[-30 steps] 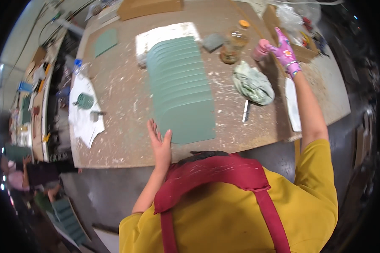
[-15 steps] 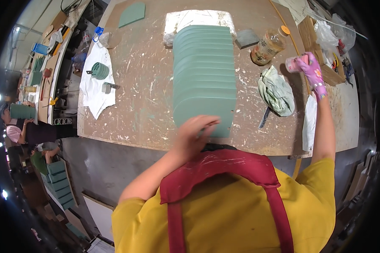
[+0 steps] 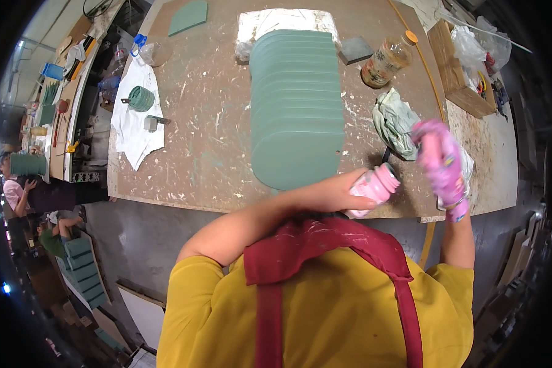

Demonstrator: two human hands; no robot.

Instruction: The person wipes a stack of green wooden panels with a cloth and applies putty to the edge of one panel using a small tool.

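My bare left hand (image 3: 356,195) reaches across my front and is wrapped around a small pink-and-clear bottle (image 3: 377,186), which is tilted with its dark mouth uncovered. To the right of it, my right hand (image 3: 440,165), in a pink-purple flowered glove, is raised over the table edge. Its fingers are closed and blurred; a pink patch shows at them, but I cannot make out what they hold. In front of me lies an overlapping row of green rounded panels (image 3: 297,150). A crumpled pale cloth (image 3: 395,122) sits just beyond my gloved hand.
A bottle with an orange cap (image 3: 386,61) and a grey block (image 3: 356,50) stand at the far right of the table, near a wooden box (image 3: 463,80). White cloth (image 3: 135,110) with a green coil (image 3: 142,98) lies left. A person (image 3: 27,184) works at far left.
The small bottle has passed from my gloved right hand to my left and its mouth now shows. My left hand moved right, away from the panels; my right hand came nearer.
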